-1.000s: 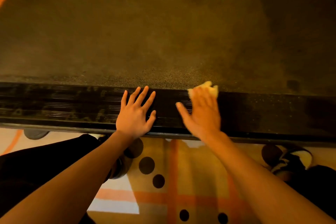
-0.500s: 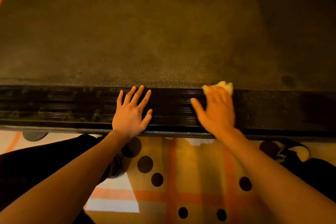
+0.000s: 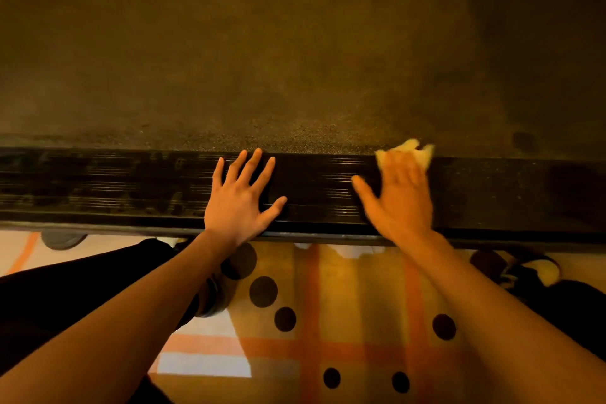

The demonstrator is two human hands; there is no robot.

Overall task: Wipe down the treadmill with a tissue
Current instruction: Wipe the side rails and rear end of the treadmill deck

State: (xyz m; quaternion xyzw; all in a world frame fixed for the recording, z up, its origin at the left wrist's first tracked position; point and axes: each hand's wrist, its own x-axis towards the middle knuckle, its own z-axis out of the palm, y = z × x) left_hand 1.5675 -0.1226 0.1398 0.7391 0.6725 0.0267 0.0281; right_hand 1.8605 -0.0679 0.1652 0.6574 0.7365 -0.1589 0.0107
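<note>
Fingers [image 3: 400,168] of right hand [image 3: 398,203] press tissue [image 3: 410,148] on rail [image 3: 131,184] edge beside belt [image 3: 295,59]

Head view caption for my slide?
Right hand presses a crumpled pale tissue on the treadmill's ribbed black side rail; left hand rests flat alongside.

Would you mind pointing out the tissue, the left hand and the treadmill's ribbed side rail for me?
tissue [image 3: 407,147]: head view, its crumpled top edge.
left hand [image 3: 234,207]: head view, the back of the hand.
ribbed side rail [image 3: 98,180]: head view, bare grooves towards the left.
</note>
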